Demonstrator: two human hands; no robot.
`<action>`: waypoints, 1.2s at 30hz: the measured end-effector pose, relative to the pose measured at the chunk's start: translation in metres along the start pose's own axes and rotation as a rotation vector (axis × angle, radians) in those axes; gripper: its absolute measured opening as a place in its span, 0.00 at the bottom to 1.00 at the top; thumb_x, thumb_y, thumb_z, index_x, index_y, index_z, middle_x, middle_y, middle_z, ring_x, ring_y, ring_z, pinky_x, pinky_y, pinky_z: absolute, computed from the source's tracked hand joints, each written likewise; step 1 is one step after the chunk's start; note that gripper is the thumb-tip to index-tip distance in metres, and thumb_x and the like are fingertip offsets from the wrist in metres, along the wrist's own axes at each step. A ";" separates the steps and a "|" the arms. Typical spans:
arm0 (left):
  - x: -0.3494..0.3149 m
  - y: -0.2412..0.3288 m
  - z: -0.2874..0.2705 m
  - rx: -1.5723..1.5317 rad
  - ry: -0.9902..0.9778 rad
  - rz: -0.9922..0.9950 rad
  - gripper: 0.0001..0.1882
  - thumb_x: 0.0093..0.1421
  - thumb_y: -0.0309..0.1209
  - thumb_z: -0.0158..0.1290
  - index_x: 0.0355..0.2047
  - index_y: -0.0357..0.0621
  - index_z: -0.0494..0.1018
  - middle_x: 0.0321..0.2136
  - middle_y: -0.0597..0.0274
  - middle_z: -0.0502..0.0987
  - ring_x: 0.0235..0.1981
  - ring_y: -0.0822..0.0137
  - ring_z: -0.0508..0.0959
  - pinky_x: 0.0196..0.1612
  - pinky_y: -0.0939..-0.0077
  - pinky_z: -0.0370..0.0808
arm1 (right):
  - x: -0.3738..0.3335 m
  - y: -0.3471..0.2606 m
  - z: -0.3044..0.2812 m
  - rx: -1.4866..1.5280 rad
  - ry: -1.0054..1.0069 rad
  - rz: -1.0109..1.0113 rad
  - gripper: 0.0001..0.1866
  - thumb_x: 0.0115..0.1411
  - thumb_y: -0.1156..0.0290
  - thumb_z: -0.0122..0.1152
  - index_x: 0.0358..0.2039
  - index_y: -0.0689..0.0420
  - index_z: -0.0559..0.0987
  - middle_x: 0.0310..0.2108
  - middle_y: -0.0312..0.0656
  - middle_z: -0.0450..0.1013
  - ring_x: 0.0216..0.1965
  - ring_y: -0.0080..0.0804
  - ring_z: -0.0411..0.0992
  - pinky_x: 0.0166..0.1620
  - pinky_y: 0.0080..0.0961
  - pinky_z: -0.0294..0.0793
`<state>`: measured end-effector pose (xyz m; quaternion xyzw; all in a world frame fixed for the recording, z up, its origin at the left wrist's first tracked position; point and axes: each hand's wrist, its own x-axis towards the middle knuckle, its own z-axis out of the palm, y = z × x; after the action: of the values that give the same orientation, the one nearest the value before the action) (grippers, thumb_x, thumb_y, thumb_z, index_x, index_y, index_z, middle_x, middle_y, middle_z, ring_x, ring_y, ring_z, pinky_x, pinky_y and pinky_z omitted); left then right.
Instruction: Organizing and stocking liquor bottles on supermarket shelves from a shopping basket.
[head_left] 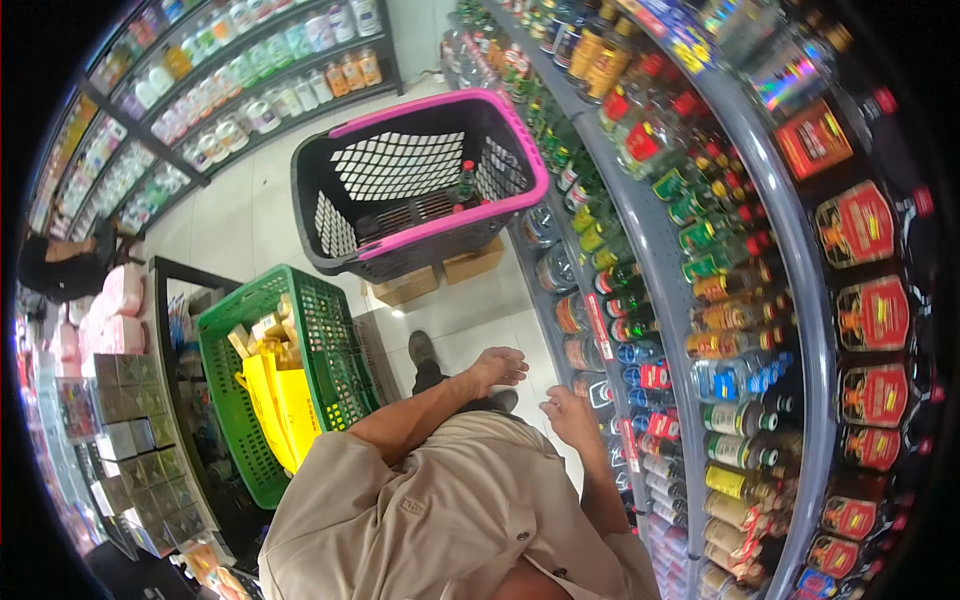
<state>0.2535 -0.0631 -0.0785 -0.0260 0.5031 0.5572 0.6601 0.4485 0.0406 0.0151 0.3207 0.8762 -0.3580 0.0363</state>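
My left hand (497, 369) reaches across in front of my body, fingers stretched out, holding nothing. Just to its right is my right hand (570, 412), fingers loosely bent and apart, with nothing in it; it is close to the bottles on the lower shelf but does not visibly touch them. Ahead of both hands stands a black shopping basket with a pink rim (430, 107). A dark bottle with a red cap (467, 180) is inside it, and other red caps show low down.
To my left is a green plastic crate (222, 375) with a yellow bag (290, 400) and small boxes. Cardboard boxes (405, 287) lie beneath the basket. Shelves of bottles (725, 310) line my right side. Another shelf of bottles (285, 105) stands at the far left.
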 end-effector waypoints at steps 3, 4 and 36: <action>-0.022 0.019 -0.030 0.064 -0.003 0.154 0.16 0.62 0.30 0.53 0.49 0.38 0.70 0.40 0.57 0.79 0.38 0.65 0.79 0.41 0.71 0.76 | 0.035 -0.028 0.015 0.025 -0.107 -0.019 0.16 0.56 0.65 0.63 0.41 0.61 0.77 0.31 0.52 0.79 0.34 0.45 0.79 0.38 0.37 0.75; -0.027 0.027 -0.042 0.046 0.011 0.147 0.16 0.62 0.30 0.53 0.49 0.38 0.70 0.40 0.57 0.79 0.38 0.65 0.79 0.41 0.71 0.76 | 0.049 -0.037 0.021 0.011 -0.121 -0.049 0.15 0.56 0.65 0.62 0.41 0.61 0.77 0.31 0.52 0.78 0.34 0.46 0.78 0.37 0.37 0.75; 0.000 0.294 -0.226 -0.206 0.541 0.447 0.15 0.60 0.25 0.55 0.47 0.36 0.71 0.42 0.56 0.79 0.40 0.67 0.78 0.44 0.73 0.75 | 0.483 -0.153 0.017 0.164 -0.189 -0.121 0.11 0.55 0.66 0.62 0.34 0.60 0.78 0.29 0.49 0.77 0.31 0.37 0.77 0.35 0.33 0.75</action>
<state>-0.1140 -0.0862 -0.0351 -0.1282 0.5939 0.7084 0.3593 -0.0259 0.2063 -0.0467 0.2338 0.8545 -0.4584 0.0709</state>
